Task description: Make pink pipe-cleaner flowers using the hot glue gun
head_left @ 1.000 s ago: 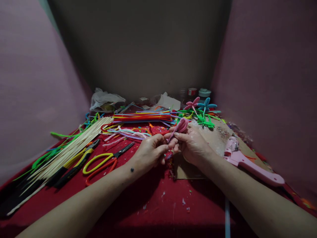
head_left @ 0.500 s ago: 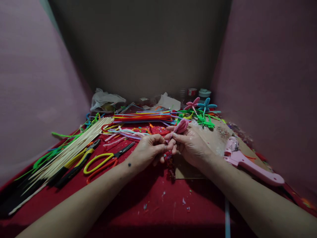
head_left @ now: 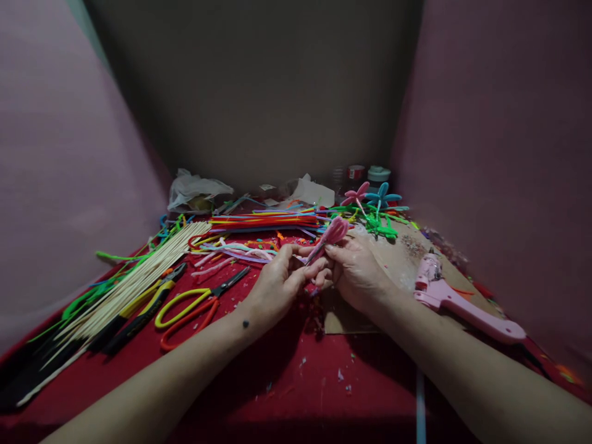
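A looped bundle of pink pipe cleaner (head_left: 336,230) stands tilted between my hands, its loops pointing up and to the right. My left hand (head_left: 289,274) pinches the lower end of the bundle. Against its right side, my right hand (head_left: 354,265) grips it with thumb and fingers bent. The fingers partly cover the lower end, so its tip is hard to make out. Behind my hands lie loose white, pink and lilac pipe cleaners (head_left: 238,250).
To the left are bamboo skewers (head_left: 134,290), pliers (head_left: 148,308) and scissors (head_left: 198,305). A pink glue gun (head_left: 467,308) rests on cardboard (head_left: 345,320) at right. Straight pipe cleaners (head_left: 268,220) lie behind, near pink (head_left: 356,194) and blue (head_left: 383,195) pipe-cleaner flowers.
My left fingers have shifted their pinch along the pink bundle's lower end. The bundle leans slightly differently, and more of its lower part shows. The whole view has moved slightly.
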